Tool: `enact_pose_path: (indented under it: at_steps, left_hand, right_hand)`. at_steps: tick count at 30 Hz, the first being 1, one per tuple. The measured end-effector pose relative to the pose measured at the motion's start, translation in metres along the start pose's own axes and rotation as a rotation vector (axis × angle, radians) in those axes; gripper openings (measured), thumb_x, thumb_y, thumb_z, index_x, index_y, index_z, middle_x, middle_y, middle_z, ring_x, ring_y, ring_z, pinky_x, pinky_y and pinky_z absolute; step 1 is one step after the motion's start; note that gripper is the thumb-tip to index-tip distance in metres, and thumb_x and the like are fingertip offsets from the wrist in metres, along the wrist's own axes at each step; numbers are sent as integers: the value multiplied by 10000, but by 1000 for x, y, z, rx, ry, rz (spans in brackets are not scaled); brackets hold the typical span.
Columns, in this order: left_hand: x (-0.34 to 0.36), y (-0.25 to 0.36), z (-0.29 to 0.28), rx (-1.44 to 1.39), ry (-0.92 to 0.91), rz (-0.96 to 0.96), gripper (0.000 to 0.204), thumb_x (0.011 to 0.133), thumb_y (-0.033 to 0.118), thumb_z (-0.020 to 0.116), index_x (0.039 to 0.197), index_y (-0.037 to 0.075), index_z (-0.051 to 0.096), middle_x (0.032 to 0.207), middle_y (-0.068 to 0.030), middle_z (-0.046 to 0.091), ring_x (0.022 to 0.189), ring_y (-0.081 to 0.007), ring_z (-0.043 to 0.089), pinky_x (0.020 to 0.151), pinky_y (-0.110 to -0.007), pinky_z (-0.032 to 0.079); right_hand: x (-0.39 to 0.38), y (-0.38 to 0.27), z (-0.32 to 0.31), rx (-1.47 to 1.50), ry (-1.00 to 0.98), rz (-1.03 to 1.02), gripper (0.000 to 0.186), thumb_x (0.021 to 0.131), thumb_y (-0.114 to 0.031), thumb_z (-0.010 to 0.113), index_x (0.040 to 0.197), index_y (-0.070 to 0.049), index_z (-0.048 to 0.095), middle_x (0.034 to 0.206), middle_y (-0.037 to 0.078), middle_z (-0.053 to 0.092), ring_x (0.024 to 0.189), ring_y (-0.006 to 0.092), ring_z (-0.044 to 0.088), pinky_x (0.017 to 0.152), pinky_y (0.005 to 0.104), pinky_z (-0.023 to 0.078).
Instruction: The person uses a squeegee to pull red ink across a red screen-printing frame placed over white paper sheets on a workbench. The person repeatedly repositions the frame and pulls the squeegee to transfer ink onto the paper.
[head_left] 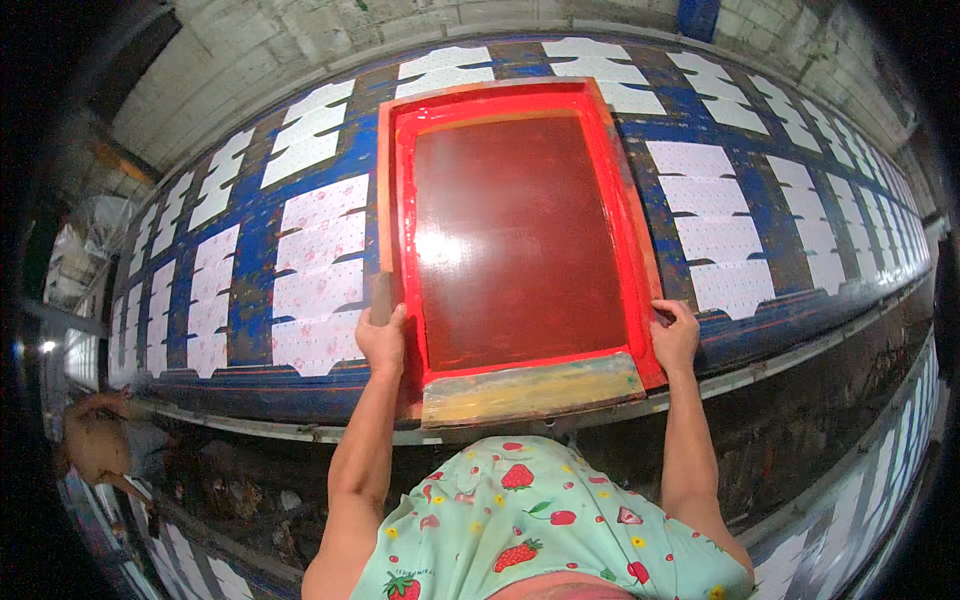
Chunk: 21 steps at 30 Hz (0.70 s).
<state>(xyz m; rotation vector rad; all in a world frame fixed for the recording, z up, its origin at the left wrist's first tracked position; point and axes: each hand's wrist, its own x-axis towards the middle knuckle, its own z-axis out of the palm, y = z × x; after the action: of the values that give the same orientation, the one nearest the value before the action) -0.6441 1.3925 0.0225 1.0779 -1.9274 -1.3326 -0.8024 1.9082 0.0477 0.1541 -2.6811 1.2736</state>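
Observation:
A large screen-printing frame lies over the long table in front of me, its inner border coated in bright red ink and its mesh dark red and shiny. My left hand is closed around a brown handle-like piece at the frame's left side. On the right side, my right hand grips the frame's edge near a small dark piece, partly hidden by the fingers. A worn yellowish-grey strip runs across the frame's near end, between my forearms.
White fabric panels with small prints lie in rows along the blue, stained table, left and right of the frame. Some left panels show pink patterns. A bare-backed person is at the lower left. Another table with panels stands at the lower right.

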Motion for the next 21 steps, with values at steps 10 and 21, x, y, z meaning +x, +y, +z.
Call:
enact_pose_path:
  at_steps: [10, 21]
  left_hand:
    - [-12, 8, 17, 172, 47, 25, 432, 876, 218, 970, 1176, -26, 775, 1025, -138, 828, 888, -226, 763, 846, -391, 613]
    - [-15, 16, 17, 269, 17, 38, 498, 873, 345, 962, 1166, -15, 782, 1039, -228, 832, 966, -371, 809, 886, -471, 614]
  right_hand:
    - [6, 12, -16, -86, -87, -116, 343, 858, 24, 811, 1194, -47, 805, 1159, 161, 766, 1093, 368, 743, 1000, 457, 592]
    - [-99, -135, 7, -257, -733, -802, 563, 835, -102, 860, 1383, -77, 734, 1403, 198, 709, 1285, 397, 678, 1078, 539, 531]
